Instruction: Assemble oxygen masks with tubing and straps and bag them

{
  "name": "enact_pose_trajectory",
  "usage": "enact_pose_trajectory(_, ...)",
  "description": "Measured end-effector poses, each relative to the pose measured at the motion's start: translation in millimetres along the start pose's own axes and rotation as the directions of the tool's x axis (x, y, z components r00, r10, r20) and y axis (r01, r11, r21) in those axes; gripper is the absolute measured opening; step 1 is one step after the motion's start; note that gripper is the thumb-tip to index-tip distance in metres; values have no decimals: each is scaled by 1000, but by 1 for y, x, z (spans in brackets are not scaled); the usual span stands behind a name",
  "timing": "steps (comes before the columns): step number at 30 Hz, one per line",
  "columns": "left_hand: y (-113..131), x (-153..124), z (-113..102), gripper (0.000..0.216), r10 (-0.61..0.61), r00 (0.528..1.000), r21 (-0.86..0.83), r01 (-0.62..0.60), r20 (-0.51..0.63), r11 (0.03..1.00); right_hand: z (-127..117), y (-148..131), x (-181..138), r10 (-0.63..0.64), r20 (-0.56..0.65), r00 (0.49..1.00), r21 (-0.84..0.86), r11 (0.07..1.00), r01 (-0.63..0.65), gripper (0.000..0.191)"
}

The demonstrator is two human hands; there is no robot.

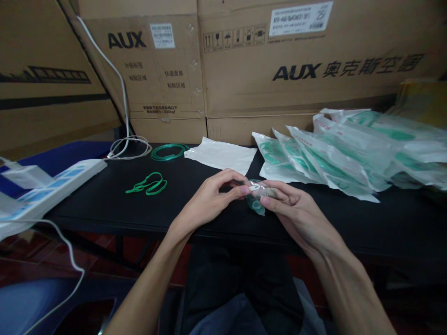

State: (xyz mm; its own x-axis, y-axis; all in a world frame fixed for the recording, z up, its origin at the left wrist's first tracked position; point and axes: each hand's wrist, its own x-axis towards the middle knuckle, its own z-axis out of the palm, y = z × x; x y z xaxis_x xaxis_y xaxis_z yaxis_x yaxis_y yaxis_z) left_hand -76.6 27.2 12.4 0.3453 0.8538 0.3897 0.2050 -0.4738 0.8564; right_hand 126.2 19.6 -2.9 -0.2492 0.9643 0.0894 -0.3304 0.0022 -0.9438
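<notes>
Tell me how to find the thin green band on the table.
Look at the black table below the cardboard boxes. Left of the left hand lies the green band, flat and squashed into loops, unlike the round coil of green tubing behind it.

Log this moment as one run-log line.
hands: left hand and right hand both pinch clear green mask | green strap: loose on black table | tubing coil: behind strap | packed bags: stacked right
</notes>
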Motion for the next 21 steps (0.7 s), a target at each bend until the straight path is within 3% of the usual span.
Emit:
enact_pose_trajectory(10, 4, 0, 4, 27, -28, 1000, -73, 28, 8, 997, 3, -4, -3, -11, 12, 1000, 24, 1000, 11, 31)
enact_pose_trajectory(16, 8, -1, 4, 15, 43, 996, -32, -40, 77, 999, 0, -2, -2, -39, 46, 998, 16, 999, 38, 17)
enact_pose_trajectory(21, 17, -2, 6, 11, 31, 996, 3, -32, 87, 999, 1, -3, -3, -51, 37, 998, -3, 999, 51, 12)
